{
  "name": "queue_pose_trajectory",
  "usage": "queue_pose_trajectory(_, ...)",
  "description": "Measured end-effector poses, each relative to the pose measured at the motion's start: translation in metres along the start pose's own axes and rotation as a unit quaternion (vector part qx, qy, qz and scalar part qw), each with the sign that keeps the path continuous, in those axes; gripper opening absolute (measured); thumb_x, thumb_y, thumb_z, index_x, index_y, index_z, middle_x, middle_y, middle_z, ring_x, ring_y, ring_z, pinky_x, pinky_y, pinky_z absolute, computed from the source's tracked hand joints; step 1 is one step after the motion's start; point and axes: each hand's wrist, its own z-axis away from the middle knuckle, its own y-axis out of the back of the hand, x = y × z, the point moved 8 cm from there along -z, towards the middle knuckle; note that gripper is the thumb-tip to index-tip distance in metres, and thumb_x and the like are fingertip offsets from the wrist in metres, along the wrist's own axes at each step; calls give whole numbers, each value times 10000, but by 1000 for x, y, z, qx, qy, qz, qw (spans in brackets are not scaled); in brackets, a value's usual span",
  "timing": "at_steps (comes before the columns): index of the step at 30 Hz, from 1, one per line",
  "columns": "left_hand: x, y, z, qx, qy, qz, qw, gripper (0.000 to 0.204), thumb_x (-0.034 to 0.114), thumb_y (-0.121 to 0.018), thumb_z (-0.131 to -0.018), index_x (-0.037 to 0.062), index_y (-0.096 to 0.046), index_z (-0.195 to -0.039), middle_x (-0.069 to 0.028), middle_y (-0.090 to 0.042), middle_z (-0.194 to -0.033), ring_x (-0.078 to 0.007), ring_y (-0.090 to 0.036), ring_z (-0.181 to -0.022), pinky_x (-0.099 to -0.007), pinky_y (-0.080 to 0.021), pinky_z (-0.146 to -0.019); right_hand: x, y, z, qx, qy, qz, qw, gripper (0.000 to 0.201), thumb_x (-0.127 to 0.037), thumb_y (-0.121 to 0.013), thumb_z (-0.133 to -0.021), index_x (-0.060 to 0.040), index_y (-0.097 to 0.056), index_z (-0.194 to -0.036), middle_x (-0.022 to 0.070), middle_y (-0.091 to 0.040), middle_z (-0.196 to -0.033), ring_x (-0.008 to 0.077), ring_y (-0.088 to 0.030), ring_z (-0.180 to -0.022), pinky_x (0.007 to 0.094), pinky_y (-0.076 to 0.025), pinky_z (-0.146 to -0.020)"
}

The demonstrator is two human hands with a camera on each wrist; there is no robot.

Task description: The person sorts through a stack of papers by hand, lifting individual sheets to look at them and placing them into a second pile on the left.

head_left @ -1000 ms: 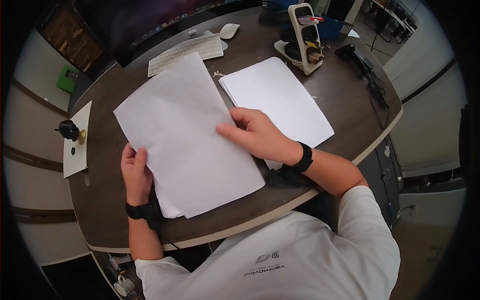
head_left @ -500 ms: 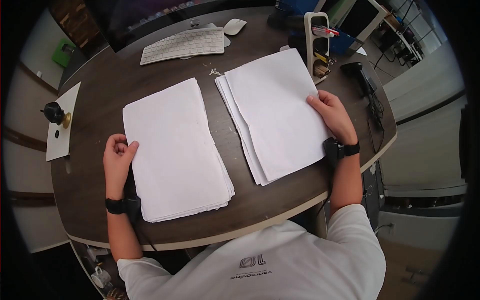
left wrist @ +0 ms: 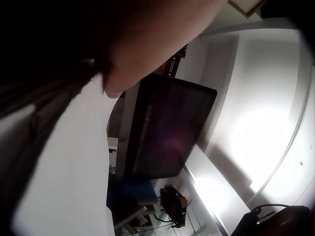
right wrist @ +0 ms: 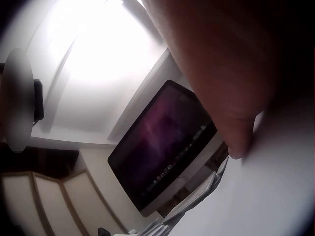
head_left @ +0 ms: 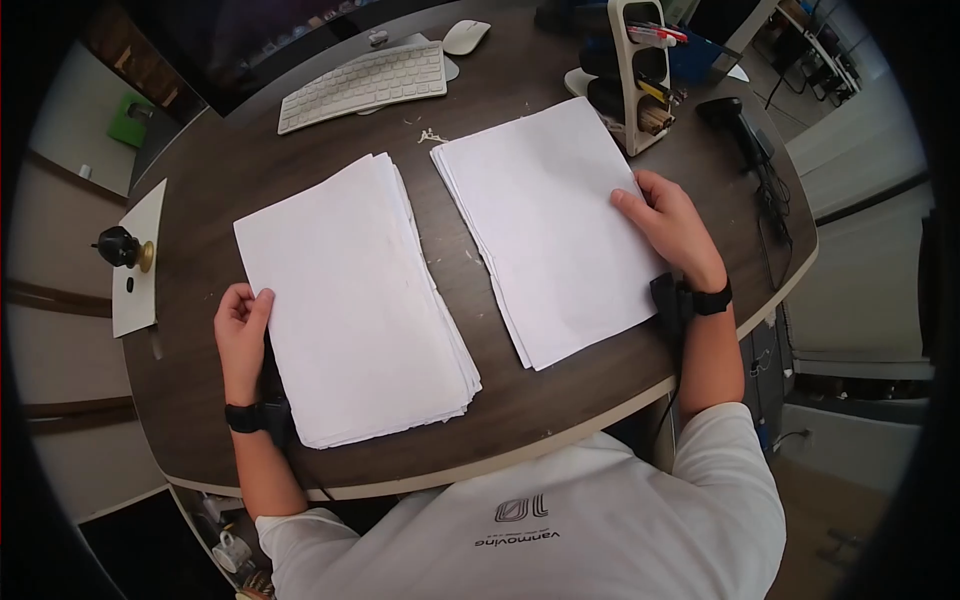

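Two stacks of white paper lie side by side on the dark desk. My left hand (head_left: pixel 242 340) pinches the left edge of the left paper stack (head_left: pixel 350 310), thumb on top and fingers at the side. That stack is thicker, with uneven edges along its right side. At the right paper stack (head_left: pixel 560 230), my right hand (head_left: pixel 680 230) pinches the right edge of the top sheet, which lies nearly flush over the sheets below. In the left wrist view the thumb (left wrist: pixel 117 86) presses the paper; the right wrist view shows the other thumb (right wrist: pixel 236 140) on the sheet.
A keyboard (head_left: pixel 362 88) and mouse (head_left: pixel 466 38) sit behind the stacks, below a monitor (right wrist: pixel 160 147). A pen holder (head_left: pixel 645 90) stands back right, beside a black corded device (head_left: pixel 738 135). At left, a dark knobbed object (head_left: pixel 122 248) rests on a white board (head_left: pixel 138 300).
The right hand has moved from the left stack to the right stack, carrying a sheet over and laying it down there. The left hand stays at the left stack's edge.
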Motion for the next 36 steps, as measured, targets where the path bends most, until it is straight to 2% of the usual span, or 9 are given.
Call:
queue_pose_trajectory(8,50,26,12,9,-11,48,999,174,217,-660,-1029,47,-688,-1010,82,-575,-758,3,-450,-617,-189,-347,-542,-22,11,14,89,56,128,986,559,-379,-754,-893,37,-634,-1246,236,-703,-1034,353,-676,-924,438,-533,-819)
queue_pose_trajectory(12,92,30,29,15,-23,48,998,174,212,-625,-1049,47,-639,-1103,45,-616,-803,-10,-481,-576,-181,-360,-486,-2,18,13,127,96,150,976,544,-378,-742,-893,38,-655,-1232,243,-706,-1029,378,-682,-930,442,-541,-840)
queue_pose_trajectory(14,112,20,36,15,-31,108,994,179,199,-613,-1052,37,-628,-1128,18,-647,-871,-27,-541,-635,-192,-421,-537,-1,20,10,81,50,118,989,495,-364,-721,-906,42,-684,-1187,264,-708,-1041,400,-688,-964,445,-544,-868)
queue_pose_trajectory(16,137,-5,43,15,-40,169,985,186,186,-601,-1056,28,-616,-1153,-9,-679,-939,-44,-600,-695,-204,-481,-588,5,18,5,93,63,115,987,464,-349,-707,-915,46,-697,-1159,270,-712,-1045,405,-690,-974,449,-544,-880)
queue_pose_trajectory(19,165,-61,36,-97,-41,246,964,216,155,-578,-1056,-7,-599,-1198,-94,-708,-1141,-157,-696,-1025,-315,-564,-913,12,19,1,100,68,96,988,411,-316,-681,-931,47,-715,-1121,269,-721,-1054,412,-691,-997,457,-543,-899)
queue_pose_trajectory(24,190,-158,16,-179,15,285,942,206,162,-579,-1056,1,-603,-1181,-84,-717,-1097,-153,-717,-940,-303,-595,-827,20,22,-5,96,78,62,990,337,-271,-645,-952,18,-730,-1102,234,-737,-1055,408,-692,-1003,466,-542,-904)
queue_pose_trajectory(30,119,-252,13,-198,170,83,962,178,259,-616,-1041,91,-612,-1098,14,-666,-935,-79,-628,-764,-241,-535,-682,22,21,-10,83,73,45,993,458,-371,-502,-1032,27,-723,-985,279,-708,-995,479,-659,-957,517,-515,-885)
queue_pose_trajectory(34,107,-274,10,-215,154,20,964,174,259,-585,-1048,88,-576,-1077,-1,-637,-939,-92,-620,-770,-268,-545,-691,23,26,-9,104,56,17,993,563,-440,-441,-1058,36,-723,-956,286,-709,-988,467,-663,-972,521,-510,-891)
queue_pose_trajectory(36,107,-274,8,-198,148,-6,969,185,252,-569,-1049,74,-561,-1100,-13,-625,-961,-100,-621,-786,-285,-559,-707,16,29,-4,72,38,14,997,539,-452,-492,-1032,26,-733,-974,273,-717,-982,450,-673,-973,508,-517,-887)
